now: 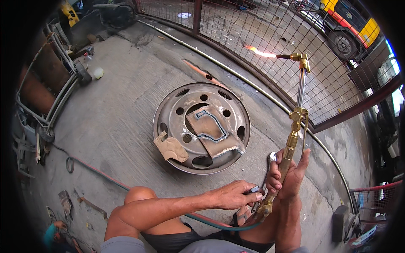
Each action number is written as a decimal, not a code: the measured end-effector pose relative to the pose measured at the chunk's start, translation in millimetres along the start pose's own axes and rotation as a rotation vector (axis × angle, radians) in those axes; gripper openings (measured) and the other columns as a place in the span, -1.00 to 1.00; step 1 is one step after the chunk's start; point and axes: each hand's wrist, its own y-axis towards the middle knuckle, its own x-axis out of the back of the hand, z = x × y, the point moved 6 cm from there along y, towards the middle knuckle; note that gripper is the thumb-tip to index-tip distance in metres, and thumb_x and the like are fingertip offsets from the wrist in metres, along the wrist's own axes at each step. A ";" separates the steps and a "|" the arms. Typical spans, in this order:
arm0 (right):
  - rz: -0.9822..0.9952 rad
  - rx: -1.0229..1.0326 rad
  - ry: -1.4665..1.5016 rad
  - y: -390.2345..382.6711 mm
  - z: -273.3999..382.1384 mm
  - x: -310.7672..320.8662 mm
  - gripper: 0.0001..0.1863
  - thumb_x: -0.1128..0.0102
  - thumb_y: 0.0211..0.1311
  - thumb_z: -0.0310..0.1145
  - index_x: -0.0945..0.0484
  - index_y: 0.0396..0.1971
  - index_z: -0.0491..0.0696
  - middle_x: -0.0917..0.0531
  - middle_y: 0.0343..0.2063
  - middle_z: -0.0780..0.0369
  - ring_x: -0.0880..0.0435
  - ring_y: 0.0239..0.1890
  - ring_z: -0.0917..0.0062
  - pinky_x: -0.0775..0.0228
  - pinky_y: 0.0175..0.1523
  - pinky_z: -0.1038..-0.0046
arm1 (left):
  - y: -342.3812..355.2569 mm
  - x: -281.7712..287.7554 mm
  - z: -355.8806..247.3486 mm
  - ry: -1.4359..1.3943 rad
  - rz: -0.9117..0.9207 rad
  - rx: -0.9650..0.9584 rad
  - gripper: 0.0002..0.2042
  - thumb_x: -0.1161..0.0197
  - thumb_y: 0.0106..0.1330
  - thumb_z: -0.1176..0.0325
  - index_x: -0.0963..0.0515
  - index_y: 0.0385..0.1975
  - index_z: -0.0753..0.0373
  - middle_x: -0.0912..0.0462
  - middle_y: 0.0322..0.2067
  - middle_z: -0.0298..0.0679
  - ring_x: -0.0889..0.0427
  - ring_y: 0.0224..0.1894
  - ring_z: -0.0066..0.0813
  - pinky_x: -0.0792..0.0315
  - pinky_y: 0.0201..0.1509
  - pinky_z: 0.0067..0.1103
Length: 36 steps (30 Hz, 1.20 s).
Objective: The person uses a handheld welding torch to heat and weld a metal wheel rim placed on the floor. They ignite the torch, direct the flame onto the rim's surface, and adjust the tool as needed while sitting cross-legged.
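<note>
our right hand [291,179] clamped a lit torch [286,163] at four o'clock, our left hand [230,195] gripped a partly hidden pen-like object [253,190], a plate [211,127] partly covered a wheel [194,147]

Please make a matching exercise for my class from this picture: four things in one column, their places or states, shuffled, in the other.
Things
1. torch
2. wheel
3. metal plate
4. brown cut-out piece

Places or states
A. at the wheel's lower-left edge
B. lit, in the right hand
C. marked with a dark, bent outline
D. lying on the concrete ground

Pairs: 1-B, 2-D, 3-C, 4-A
</note>
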 end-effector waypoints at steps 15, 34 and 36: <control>0.045 -0.003 0.028 -2.9 -0.6 -2.1 -0.07 0.50 0.27 0.70 -0.35 -0.27 0.00 -0.39 -0.72 0.27 -0.27 -0.88 0.64 -0.23 -0.80 0.52 | 3.1 -12.2 15.1 0.112 -0.198 -0.314 -0.64 -0.27 0.53 0.26 -0.61 0.17 0.35 -0.68 -0.44 -0.14 -0.60 -0.37 -0.58 -0.52 -0.21 -0.48; 0.028 -0.107 0.039 0.2 -8.8 -5.4 -0.06 0.47 0.22 0.73 -0.34 -0.26 0.01 -0.41 -0.71 0.28 -0.31 -0.87 0.62 -0.25 -0.77 0.50 | -11.1 -14.2 11.3 0.118 -0.201 -0.256 -0.64 -0.25 0.53 0.25 -0.60 0.21 0.26 -0.76 0.01 -0.03 -0.75 0.05 -0.29 -0.58 0.13 -0.39; 0.029 -0.107 0.039 0.2 -9.1 -5.7 -0.06 0.47 0.22 0.73 -0.34 -0.26 0.01 -0.41 -0.71 0.28 -0.31 -0.86 0.62 -0.25 -0.77 0.50 | -11.6 -13.4 10.9 0.129 -0.200 -0.265 -0.65 -0.26 0.53 0.26 -0.60 0.21 0.26 -0.76 0.01 -0.03 -0.76 0.04 -0.29 -0.59 0.12 -0.39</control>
